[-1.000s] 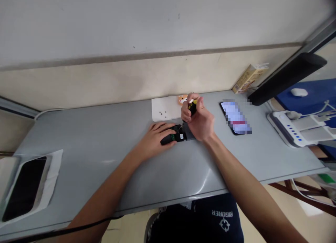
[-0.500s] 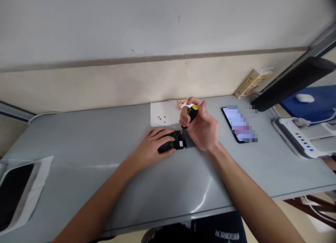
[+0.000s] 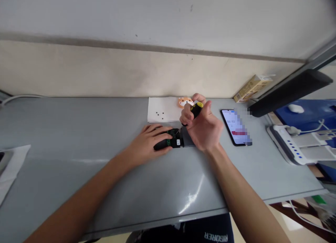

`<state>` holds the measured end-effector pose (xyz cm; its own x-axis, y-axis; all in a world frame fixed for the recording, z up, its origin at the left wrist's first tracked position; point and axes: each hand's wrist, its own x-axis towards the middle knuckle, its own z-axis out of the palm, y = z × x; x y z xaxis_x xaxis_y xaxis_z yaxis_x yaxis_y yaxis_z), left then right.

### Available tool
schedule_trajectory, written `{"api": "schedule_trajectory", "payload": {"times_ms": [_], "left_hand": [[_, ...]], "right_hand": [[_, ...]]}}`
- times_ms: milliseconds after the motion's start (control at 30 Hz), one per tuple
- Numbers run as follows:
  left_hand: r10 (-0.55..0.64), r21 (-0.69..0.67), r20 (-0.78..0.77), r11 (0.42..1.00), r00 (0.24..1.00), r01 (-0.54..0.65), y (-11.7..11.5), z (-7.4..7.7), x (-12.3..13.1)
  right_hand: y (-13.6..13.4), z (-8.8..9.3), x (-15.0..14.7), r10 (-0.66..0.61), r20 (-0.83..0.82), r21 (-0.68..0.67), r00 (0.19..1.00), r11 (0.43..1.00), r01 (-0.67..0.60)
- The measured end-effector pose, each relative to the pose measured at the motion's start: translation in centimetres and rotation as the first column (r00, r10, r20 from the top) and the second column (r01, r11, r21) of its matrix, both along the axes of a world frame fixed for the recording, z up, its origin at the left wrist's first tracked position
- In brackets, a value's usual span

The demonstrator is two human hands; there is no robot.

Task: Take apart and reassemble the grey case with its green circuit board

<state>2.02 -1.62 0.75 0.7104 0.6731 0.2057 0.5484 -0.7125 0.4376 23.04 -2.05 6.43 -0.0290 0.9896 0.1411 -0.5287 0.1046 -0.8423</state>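
Well back from the near edge of a glossy grey tabletop (image 3: 65, 131), our left hand (image 3: 145, 143) clamps a black handheld device with green circuitry (image 3: 172, 144), while our right hand (image 3: 206, 131) curls tightly around a black-and-yellow screwdriver (image 3: 196, 111), its shaft slanting into the device's opened part. We cannot tell whether the tip meets a screw. A dark grey flat block (image 3: 187, 139) sits against the device's right end. Wide tabletop stretches leftward; a lit black-framed phone (image 3: 234, 125) bounds our right hand's side.

Behind, four small dark specks (image 3: 162, 113) and an orange-and-white animal-face item (image 3: 185, 102) lie on white paper (image 3: 168, 108), near the cream-and-grey wall (image 3: 91, 71). A white power strip (image 3: 291, 145) stands at far right.

Compared with half a second earlier, our view has shifted, leaving only a corner of the dark slab (image 3: 2, 157) at far left; both grips remain.
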Motion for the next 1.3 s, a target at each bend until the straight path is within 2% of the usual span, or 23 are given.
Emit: {"api": "schedule_trajectory", "payload": {"times_ms": [300,533,967,1300], "left_hand": [[-0.019,0.014,-0.015,1.0,1.0,0.02,0.0,0.0,-0.1],[-0.003,0.024,-0.034,1.0,0.999,0.003,0.0,-0.1,-0.2],[0.046,-0.056,-0.048,0.997,0.998,-0.049,-0.1,0.1,0.1],[-0.001,0.02,-0.039,1.0,0.999,0.002,-0.1,-0.3,-0.1]], "right_hand": [[0.6,-0.2,-0.3,0.01,0.06,0.019,0.998,1.0,-0.011],[0.0,-0.1,-0.6,0.049,-0.009,0.039,0.999,0.998,-0.048],[-0.2,0.0,-0.8,0.081,-0.072,0.024,0.994,0.997,-0.08],[-0.2,0.0,-1.0,0.055,-0.016,0.05,0.998,0.997,-0.054]]}}
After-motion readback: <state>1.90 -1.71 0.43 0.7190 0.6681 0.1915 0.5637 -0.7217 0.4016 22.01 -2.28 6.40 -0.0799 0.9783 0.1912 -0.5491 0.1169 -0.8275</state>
